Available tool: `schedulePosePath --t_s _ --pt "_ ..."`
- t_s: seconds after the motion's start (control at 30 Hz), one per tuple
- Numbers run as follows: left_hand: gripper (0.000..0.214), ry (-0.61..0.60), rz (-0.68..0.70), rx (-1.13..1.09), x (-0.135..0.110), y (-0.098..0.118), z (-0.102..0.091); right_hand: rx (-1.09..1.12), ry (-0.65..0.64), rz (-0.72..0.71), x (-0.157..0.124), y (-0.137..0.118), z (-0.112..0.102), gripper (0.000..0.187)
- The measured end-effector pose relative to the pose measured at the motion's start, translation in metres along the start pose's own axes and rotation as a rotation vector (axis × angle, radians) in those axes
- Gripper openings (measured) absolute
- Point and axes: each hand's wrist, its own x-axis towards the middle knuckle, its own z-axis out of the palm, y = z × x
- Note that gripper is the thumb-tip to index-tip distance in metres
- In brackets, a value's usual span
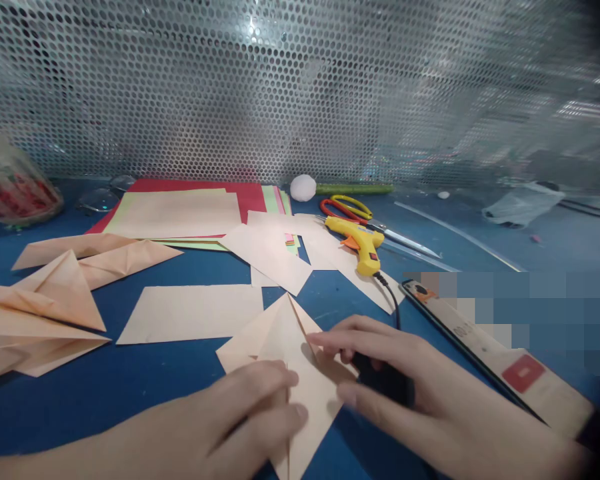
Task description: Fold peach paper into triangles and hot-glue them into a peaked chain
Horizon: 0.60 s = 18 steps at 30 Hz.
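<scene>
A peach sheet of paper (316,407) with folded creases lies at the front middle, one pointed corner facing away. My left hand (235,413) is over its left side, thumb and forefinger closed on a folded flap near the centre crease. My right hand (395,373) reaches over the right edge with fingers stretched out and apart. Its forefinger touches the paper by the upper right fold, and the thumb is over the right edge. Several folded peach paper pieces (83,293) lie to the left. A flat peach sheet (193,313) rests behind my left hand.
A yellow glue gun (363,243) with a black cord lies on cut paper, near scissors (405,240). Coloured sheets (190,183) are stacked behind. A phone (490,347) lies right, a jar (15,183) far left. A white ball (303,188) sits before the perforated metal panel (205,87).
</scene>
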Motion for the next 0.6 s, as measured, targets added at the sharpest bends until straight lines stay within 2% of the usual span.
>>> schedulePosePath --t_s 0.07,0.13,0.2,0.23,0.33,0.43,0.5,0.6 --pt "0.048 0.103 -0.126 -0.138 0.0 0.0 0.003 0.004 -0.077 -0.001 0.0 -0.003 0.003 0.043" --pt "0.029 0.207 -0.202 -0.286 0.001 -0.001 0.004 0.013 -0.133 0.003 0.002 -0.006 0.005 0.047" --pt "0.01 0.239 -0.189 -0.362 0.004 0.0 0.004 0.023 -0.144 0.019 0.004 -0.009 0.006 0.043" --pt "0.008 0.241 -0.164 -0.376 0.006 0.0 0.004 0.029 -0.148 0.035 0.004 -0.01 0.007 0.04" --pt "0.019 0.276 -0.093 -0.352 0.011 0.001 0.003 0.065 -0.151 0.057 0.004 -0.01 0.009 0.029" --pt "0.031 0.237 -0.029 -0.232 0.016 0.003 -0.003 0.106 -0.136 0.025 0.002 -0.008 0.011 0.032" --pt "0.034 0.173 0.005 -0.145 0.019 0.005 -0.01 0.123 -0.092 -0.015 0.0 -0.005 0.012 0.037" --pt "0.035 0.16 0.027 -0.066 0.022 0.007 -0.017 0.089 -0.082 -0.15 -0.001 0.0 0.011 0.023"
